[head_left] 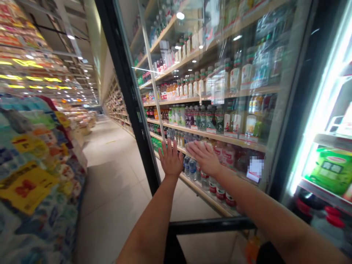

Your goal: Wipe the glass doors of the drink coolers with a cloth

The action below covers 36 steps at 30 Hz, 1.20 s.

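Note:
Both of my hands press flat on the glass door [209, 73] of a store cooler. My left hand [171, 158] has its fingers spread upward, near the door's black left frame [129, 91]. Beside it, my right hand [204, 156] lies flat with fingers pointing left, touching the glass. Neither holds anything. Behind the glass, wooden shelves [217, 136] carry rows of drink bottles [200, 117].
The door's black bottom edge [211, 224] crosses below my arms. At right the lit cooler interior shows a green package [331, 170] and red-capped bottles [330, 216]. A blurred display of colourful packets [33, 165] stands at left. A tiled aisle [110, 176] runs ahead.

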Available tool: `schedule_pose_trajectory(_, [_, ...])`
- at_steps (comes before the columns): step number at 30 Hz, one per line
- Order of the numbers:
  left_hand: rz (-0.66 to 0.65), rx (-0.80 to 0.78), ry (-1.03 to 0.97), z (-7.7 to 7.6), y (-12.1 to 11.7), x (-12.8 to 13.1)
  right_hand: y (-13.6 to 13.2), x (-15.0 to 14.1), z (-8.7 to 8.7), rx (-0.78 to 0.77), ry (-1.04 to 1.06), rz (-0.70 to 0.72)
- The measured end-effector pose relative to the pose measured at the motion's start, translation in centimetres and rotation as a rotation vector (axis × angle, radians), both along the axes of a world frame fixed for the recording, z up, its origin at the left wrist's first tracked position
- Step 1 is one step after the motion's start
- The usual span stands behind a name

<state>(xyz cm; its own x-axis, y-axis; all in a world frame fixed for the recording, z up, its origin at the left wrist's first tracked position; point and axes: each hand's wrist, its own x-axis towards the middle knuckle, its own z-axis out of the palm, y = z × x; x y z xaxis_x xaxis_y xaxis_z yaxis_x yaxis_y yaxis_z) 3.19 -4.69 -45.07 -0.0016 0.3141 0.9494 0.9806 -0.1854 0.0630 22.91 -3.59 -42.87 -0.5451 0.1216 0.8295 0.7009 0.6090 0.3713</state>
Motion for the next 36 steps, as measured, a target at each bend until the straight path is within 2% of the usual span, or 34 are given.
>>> schedule_pose_trajectory(2, [-0.003, 0.013, 0.009, 0.0, 0.1, -0.1, 0.5, 0.1, 2.3, -0.02, 0.124, -0.053])
schedule_pose_trajectory(4, [-0.005, 0.032, 0.016, -0.1, 0.3, -0.2, 0.9, 0.2, 3.7, -0.043, 0.26, -0.115])
schedule_pose_trajectory(6, [-0.008, 0.048, 0.019, -0.2, 0.4, -0.3, 0.9, 0.2, 2.9, -0.029, 0.263, -0.111])
schedule_pose_trajectory(9, [-0.01, 0.063, 0.019, -0.2, 0.4, -0.3, 0.3, 0.3, -0.4, 0.04, 0.037, 0.006])
schedule_pose_trajectory(11, [-0.01, 0.068, 0.017, -0.3, 0.5, -0.3, 0.0, 0.6, -1.3, 0.054, -0.059, 0.052])
schedule_pose_trajectory(13, [-0.012, 0.072, 0.013, -0.3, 0.6, -0.4, 0.2, 0.9, -0.3, 0.025, 0.017, 0.004])
schedule_pose_trajectory(15, [-0.017, 0.074, 0.011, -0.3, 0.6, -0.4, 0.6, 1.2, 1.6, -0.017, 0.196, -0.089])
schedule_pose_trajectory(17, [-0.023, 0.078, 0.014, -0.3, 0.6, -0.4, 0.8, 1.2, 2.2, -0.051, 0.326, -0.16])
schedule_pose_trajectory(19, [-0.027, 0.083, 0.02, -0.3, 0.5, -0.4, 0.4, 1.0, 0.7, -0.046, 0.284, -0.139])
schedule_pose_trajectory(22, [-0.024, 0.095, 0.025, -0.3, 0.5, -0.4, -0.4, 0.7, -3.0, 0.0, 0.055, -0.011])
schedule_pose_trajectory(24, [-0.02, 0.097, 0.024, -0.3, 0.5, -0.5, -0.5, 0.9, -3.6, 0.012, -0.03, 0.037])
schedule_pose_trajectory(26, [-0.015, 0.093, 0.02, -0.3, 0.6, -0.5, -0.2, 1.5, -2.1, -0.003, 0.008, 0.016])
schedule_pose_trajectory(28, [-0.011, 0.088, 0.016, -0.3, 0.6, -0.5, 0.4, 2.0, 0.2, -0.03, 0.159, -0.058])
schedule_pose_trajectory(30, [-0.008, 0.082, 0.015, -0.3, 0.7, -0.5, 0.7, 2.4, 1.2, -0.046, 0.306, -0.128])
schedule_pose_trajectory(32, [-0.007, 0.074, 0.017, -0.3, 0.6, -0.5, 0.5, 2.6, 0.0, -0.041, 0.319, -0.132])
schedule_pose_trajectory(35, [-0.004, 0.063, 0.016, -0.3, 0.6, -0.5, -0.4, 2.7, -3.7, -0.009, 0.125, -0.033])
schedule_pose_trajectory(36, [-0.005, 0.062, 0.014, -0.3, 0.5, -0.5, -0.6, 2.8, -4.4, -0.001, 0.063, -0.003])
